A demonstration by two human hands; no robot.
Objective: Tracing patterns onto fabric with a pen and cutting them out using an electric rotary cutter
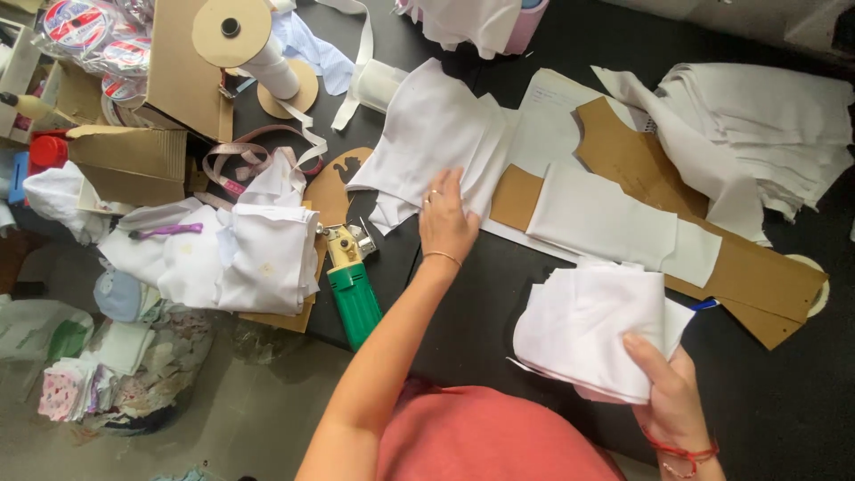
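My left hand (pixel 446 221) lies flat on a stack of white cut fabric pieces (pixel 429 134) in the middle of the black table (pixel 472 312), fingers spread on its near edge. Close to my body, my right hand (pixel 668 390) grips a thick bundle of white fabric pieces (pixel 588 325) from below, thumb on top. Between the two, another white piece (pixel 598 218) rests on brown cardboard patterns (pixel 641 160).
A green-handled electric cutter (pixel 352 285) lies at the table's left edge beside folded white cloth (pixel 240 254). Cardboard spools (pixel 245 44), tape rolls and boxes crowd the back left. More white fabric (pixel 766 125) is heaped at the back right. Scraps (pixel 116 356) lie on the floor.
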